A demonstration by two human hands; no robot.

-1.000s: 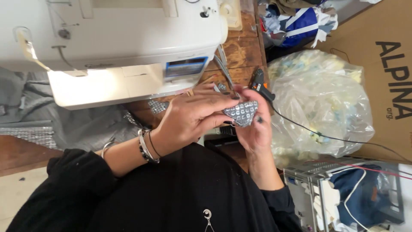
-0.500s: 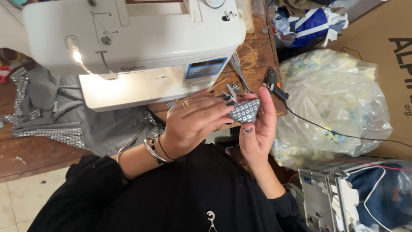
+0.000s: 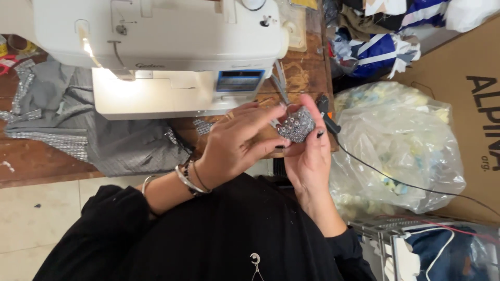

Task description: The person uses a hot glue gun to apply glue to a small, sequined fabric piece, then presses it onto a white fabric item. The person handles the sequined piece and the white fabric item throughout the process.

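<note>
I log both hands raised together just off the front edge of the wooden bench [image 3: 307, 78], w/ a small silver studded fabric piece [image 3: 296, 125] pinched between them. Left hand [image 3: 237, 145] comes in from the left, fingers closed narrow on the near/left edge of the piece, thumb below; bracelets [image 3: 188, 178] sit on that wrist. Right hand [image 3: 308, 156] cups the piece from below and right, fingers curled up around it w/ dark nails showing; grip is firm, not wide. The piece itself sits in mid-air above the bench edge, just in front of the white sewing machine [image 3: 166, 47], near its blue display panel [image 3: 239, 80]; I can't tell whether it touches the bench. Machine lamp is lit over the base. Left of the machine, grey fabric w/ silver studded trim [image 3: 104, 140] lies bunched on the bench, partly under the machine arm. Behind the right hand a black tool w/ a black cord [image 3: 396, 179] rests at the bench edge, cord running right across a clear plastic bag [image 3: 401, 145] stuffed w/ pale scraps. A cardboard box [image 3: 469, 104] stands beyond the bag, and mixed clothing [image 3: 375, 47] is heaped at top right. Person wears black sleeves.
</note>
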